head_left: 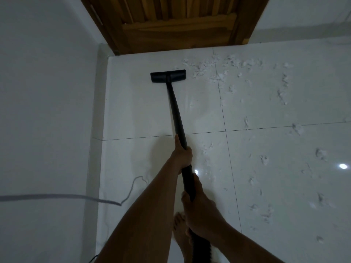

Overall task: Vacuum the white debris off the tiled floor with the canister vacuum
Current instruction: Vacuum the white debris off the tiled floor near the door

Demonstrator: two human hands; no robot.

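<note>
**Wand held two-handed; floor head upper centre, debris to its right.**

Ribbed hose cut off at btm edge, part-hidden by forearm. Grey cord at left, blurred. Dim light.
Left hand wrapped round wand mid-frame; right hand wrapped round it lower down.
Floor head flat on white tiled floor, near wooden door.
White debris scattered upper to lower right.

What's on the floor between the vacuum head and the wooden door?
Only bare tile, as the head view shows. White debris starts just right of the vacuum head, none between it and the wooden door.
</note>
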